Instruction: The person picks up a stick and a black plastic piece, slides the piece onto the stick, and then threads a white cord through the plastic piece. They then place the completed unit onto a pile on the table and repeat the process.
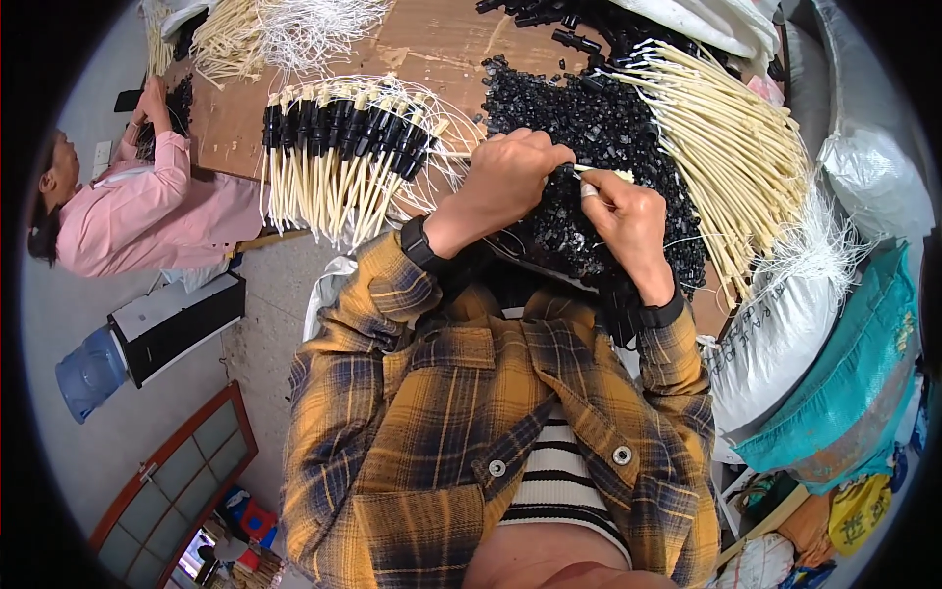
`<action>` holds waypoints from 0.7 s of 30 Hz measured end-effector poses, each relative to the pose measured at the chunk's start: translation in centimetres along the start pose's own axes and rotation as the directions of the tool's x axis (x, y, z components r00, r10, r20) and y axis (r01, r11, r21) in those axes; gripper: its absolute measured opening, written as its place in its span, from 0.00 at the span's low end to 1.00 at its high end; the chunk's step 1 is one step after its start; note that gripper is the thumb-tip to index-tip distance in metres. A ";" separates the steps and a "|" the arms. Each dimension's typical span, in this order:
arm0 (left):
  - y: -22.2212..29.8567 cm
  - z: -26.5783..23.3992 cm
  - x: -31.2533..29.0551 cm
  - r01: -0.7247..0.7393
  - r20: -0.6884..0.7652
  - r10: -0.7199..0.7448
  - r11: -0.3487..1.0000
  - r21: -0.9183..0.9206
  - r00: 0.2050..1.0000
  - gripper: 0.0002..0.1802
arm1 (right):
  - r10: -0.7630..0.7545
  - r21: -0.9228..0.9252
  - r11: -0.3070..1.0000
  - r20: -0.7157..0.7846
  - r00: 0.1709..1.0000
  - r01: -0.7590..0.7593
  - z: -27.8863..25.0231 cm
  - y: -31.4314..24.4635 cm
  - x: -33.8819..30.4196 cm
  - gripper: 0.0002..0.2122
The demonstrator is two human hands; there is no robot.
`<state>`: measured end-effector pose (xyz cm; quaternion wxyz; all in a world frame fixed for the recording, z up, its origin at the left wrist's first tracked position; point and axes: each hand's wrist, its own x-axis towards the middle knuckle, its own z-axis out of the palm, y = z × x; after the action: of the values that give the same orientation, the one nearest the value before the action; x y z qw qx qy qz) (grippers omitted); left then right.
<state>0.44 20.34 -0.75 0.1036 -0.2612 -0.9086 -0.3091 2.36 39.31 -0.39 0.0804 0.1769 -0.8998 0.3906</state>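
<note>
My left hand is closed around a thin cream-coloured rod, part of which sticks out on its left side. Between the hands a short black piece shows at my left fingertips. My right hand is pinched at the rod's other end, where a pale tip shows by the thumb. What lies inside the fingers is mostly hidden. Beneath both hands spreads a heap of small black plastic pieces. To the left lies a bundle of cream rods fitted with black sleeves, with white strings.
Bare cream rods lie in a large bundle to the right, their white strings trailing over a white sack. Black tubular parts sit at the far side of the brown table. A person in pink works at the left.
</note>
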 end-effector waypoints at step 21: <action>0.2 -1.1 0.1 -0.148 -0.170 0.078 0.876 -0.458 0.982 0.10 | -0.062 0.133 0.990 0.069 0.996 0.052 -0.2 -1.2 -0.5 0.05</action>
<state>0.48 19.81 0.26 0.1216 -0.3077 -0.7799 -0.5312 3.26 38.75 0.42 0.0468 0.2217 -0.8692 0.4395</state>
